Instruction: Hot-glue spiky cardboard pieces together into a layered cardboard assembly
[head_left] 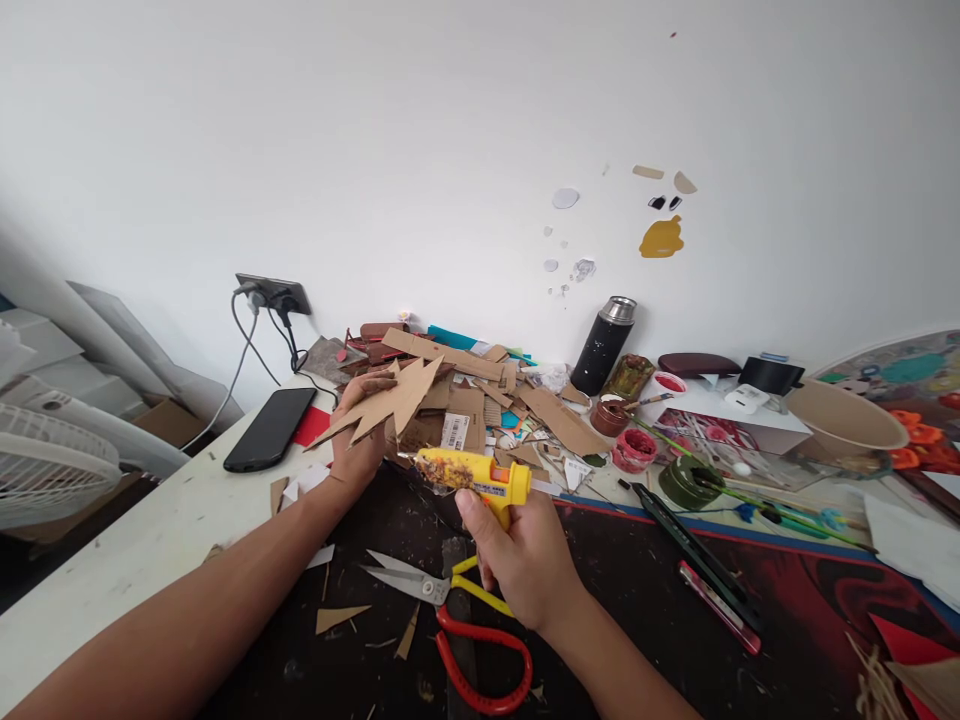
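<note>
My left hand (pixel 358 440) is closed around a brown cardboard cutout (pixel 397 402) with jagged, pointed edges, raised above the desk; part of the fingers is hidden behind it. In my right hand (pixel 529 555) is a yellow glue gun (pixel 480 478), its stained nozzle end pointing left toward the cutout. A gap shows between the nozzle tip and the cardboard. Beneath my right hand lies a pair of scissors (pixel 427 585) with red and yellow handles, blades apart on the dark mat (pixel 360 660). Small cardboard offcuts (pixel 341 618) lie near them.
A heap of cardboard scraps (pixel 559 420) fills the back of the desk. A black phone (pixel 270 430) lies at left, near cables from a wall socket (pixel 274 293). At right stand a black thermos (pixel 604 345), open paint jars (pixel 688 483) with brushes, and a beige bowl (pixel 847 415).
</note>
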